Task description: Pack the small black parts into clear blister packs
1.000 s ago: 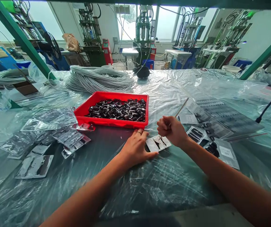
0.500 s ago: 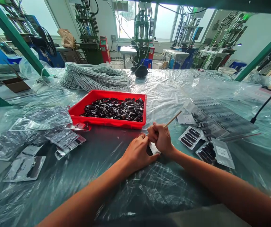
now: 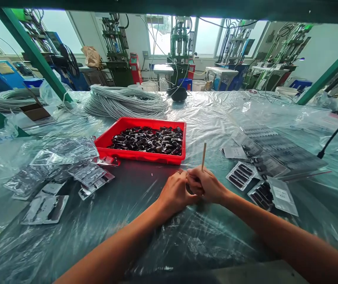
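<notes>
A thin wooden stick stands nearly upright out of my right hand, whose fingers are wrapped round it. My left hand rests low over the table, touching my right fingers. Its fingers are bent and the thumb reaches towards the right hand; whatever they hold is hidden. Just beyond both hands sits a red tray heaped with small black and metallic parts. To the right of my right hand lie clear packs of black pieces.
Torn, silvery blister packs are piled on the left. Stacked clear sheets lie at the right, beside a thin black rod. Behind the tray is a coil of grey cable. Green frame posts flank the plastic-covered table.
The stick has swung from leaning right to nearly upright as my right hand turned. A pale piece between my hands is now covered. The whole view has shifted slightly.
</notes>
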Demonstrator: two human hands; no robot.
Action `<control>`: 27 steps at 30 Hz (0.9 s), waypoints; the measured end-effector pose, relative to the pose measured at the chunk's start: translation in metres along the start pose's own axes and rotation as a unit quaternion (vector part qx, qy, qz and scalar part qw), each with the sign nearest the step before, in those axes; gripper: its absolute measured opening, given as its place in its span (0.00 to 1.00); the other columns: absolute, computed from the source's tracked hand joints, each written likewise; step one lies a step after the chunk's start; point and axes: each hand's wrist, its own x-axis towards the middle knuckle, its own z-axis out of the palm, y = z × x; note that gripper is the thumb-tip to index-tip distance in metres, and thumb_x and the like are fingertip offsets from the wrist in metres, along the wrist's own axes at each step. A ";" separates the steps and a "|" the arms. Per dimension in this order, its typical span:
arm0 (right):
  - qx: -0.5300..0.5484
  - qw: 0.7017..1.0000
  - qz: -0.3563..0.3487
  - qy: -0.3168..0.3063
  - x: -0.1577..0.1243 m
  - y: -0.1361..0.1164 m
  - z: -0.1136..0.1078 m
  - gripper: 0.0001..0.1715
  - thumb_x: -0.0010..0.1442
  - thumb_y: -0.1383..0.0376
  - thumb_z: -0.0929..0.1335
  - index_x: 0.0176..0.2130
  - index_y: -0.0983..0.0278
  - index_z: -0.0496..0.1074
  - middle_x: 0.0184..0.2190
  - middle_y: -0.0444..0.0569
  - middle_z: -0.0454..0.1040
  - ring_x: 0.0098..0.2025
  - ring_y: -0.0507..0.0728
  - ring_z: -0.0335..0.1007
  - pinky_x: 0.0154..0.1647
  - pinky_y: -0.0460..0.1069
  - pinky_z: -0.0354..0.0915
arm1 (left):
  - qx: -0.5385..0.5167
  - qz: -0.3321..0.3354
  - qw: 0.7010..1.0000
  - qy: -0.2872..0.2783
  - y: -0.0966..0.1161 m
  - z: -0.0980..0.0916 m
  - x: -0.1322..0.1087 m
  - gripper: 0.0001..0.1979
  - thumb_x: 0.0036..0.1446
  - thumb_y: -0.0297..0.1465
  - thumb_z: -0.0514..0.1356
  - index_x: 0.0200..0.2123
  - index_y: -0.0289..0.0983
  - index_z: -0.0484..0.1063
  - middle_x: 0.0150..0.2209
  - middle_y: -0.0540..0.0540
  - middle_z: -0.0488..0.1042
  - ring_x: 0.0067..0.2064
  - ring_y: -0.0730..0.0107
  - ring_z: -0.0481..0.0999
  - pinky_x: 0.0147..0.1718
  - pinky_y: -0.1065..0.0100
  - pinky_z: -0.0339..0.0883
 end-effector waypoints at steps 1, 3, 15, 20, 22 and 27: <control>0.003 1.000 0.017 -0.022 -0.002 -0.002 -0.002 0.25 0.55 0.55 0.64 0.13 0.60 0.53 0.11 0.36 0.47 0.13 0.46 0.40 0.14 0.46 0.36 | -0.002 0.000 1.000 -0.003 -0.001 0.000 0.000 0.14 0.44 0.37 0.69 0.33 0.37 0.72 0.36 0.44 0.76 0.40 0.57 0.75 0.39 0.61 0.69; 0.028 0.998 0.031 -0.041 -0.001 -0.009 -0.009 0.25 0.54 0.55 0.65 0.14 0.61 0.53 0.12 0.36 0.47 0.14 0.45 0.40 0.14 0.45 0.38 | -0.008 -0.010 1.000 -0.008 -0.002 -0.003 0.002 0.16 0.45 0.38 0.69 0.36 0.36 0.73 0.37 0.43 0.75 0.41 0.56 0.75 0.40 0.60 0.69; -0.432 0.853 -0.022 0.293 0.016 -0.045 -0.093 0.09 0.57 0.64 0.67 0.40 0.65 0.69 0.31 0.50 0.70 0.35 0.59 0.71 0.37 0.53 0.70 | -0.445 -0.048 0.894 0.000 -0.005 -0.023 0.009 0.32 0.47 0.29 0.69 0.57 0.37 0.67 0.42 0.43 0.78 0.44 0.60 0.79 0.47 0.59 0.72; -0.592 0.697 -0.340 0.219 0.001 -0.035 -0.044 0.16 0.64 0.66 0.63 0.49 0.65 0.73 0.49 0.58 0.71 0.53 0.63 0.69 0.56 0.61 0.68 | -0.581 -0.085 0.807 0.065 -0.003 -0.028 0.010 0.21 0.49 0.36 0.71 0.46 0.35 0.77 0.45 0.40 0.80 0.47 0.58 0.78 0.48 0.63 0.69; -0.600 0.695 -0.362 0.162 -0.003 -0.028 -0.025 0.18 0.65 0.64 0.65 0.53 0.65 0.72 0.50 0.57 0.72 0.53 0.63 0.70 0.55 0.60 0.70 | -0.619 -0.079 0.777 0.080 -0.003 -0.029 0.009 0.21 0.50 0.38 0.70 0.47 0.37 0.78 0.45 0.41 0.80 0.46 0.60 0.78 0.45 0.65 0.68; -0.523 0.763 -0.349 0.147 0.002 -0.015 -0.010 0.24 0.64 0.62 0.68 0.59 0.62 0.69 0.56 0.56 0.72 0.57 0.62 0.70 0.54 0.59 0.74 | -0.670 -0.064 0.733 0.100 -0.003 -0.035 0.011 0.21 0.48 0.37 0.72 0.46 0.37 0.80 0.42 0.42 0.81 0.41 0.68 0.78 0.42 0.69 0.68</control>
